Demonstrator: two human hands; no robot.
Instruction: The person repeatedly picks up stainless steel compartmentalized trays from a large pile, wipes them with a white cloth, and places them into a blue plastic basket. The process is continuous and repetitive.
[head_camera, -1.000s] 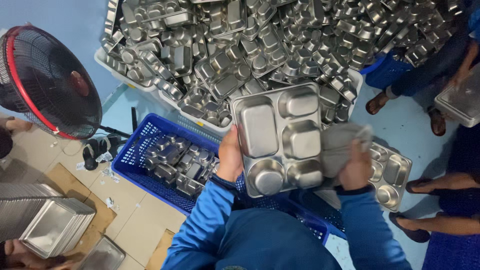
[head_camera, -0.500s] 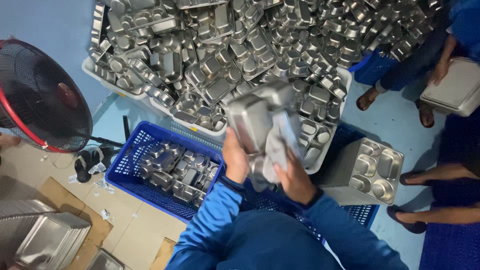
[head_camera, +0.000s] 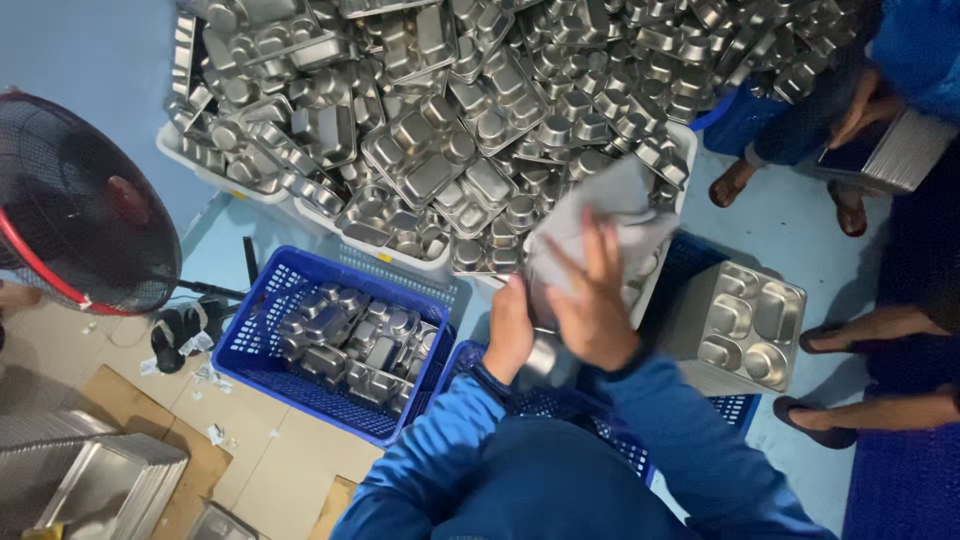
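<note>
Right hand lies spread, fingers extended and apart, with the palm pressing a grey cloth flat against a steel tray; it does not close around anything, and the open posture puts the widest area of cloth against the metal. Left hand is curled around the lower left edge of that tray and grips it, which braces the tray against the pressure from the other side. The tray is held up in front of the chest, between the two hands, tilted on edge rather than lying flat; most of it is hidden behind the cloth and the hands, so its compartments cannot be made out. Directly below the hands sits a blue crate with a latticed wall, its contents mostly hidden by the blue sleeves. A second blue crate stands to the left on the floor and holds a loose layer of compartment trays. A neat stack of trays stands to the right, just beside the held tray, compartments facing up. Beyond the hands, white tubs carry a large jumbled heap of trays, near enough to reach from the working position. A floor fan with a red-rimmed grille stands at the far left. Other people's feet and a hand holding flat lids appear at the right edge, well apart from the work.
</note>
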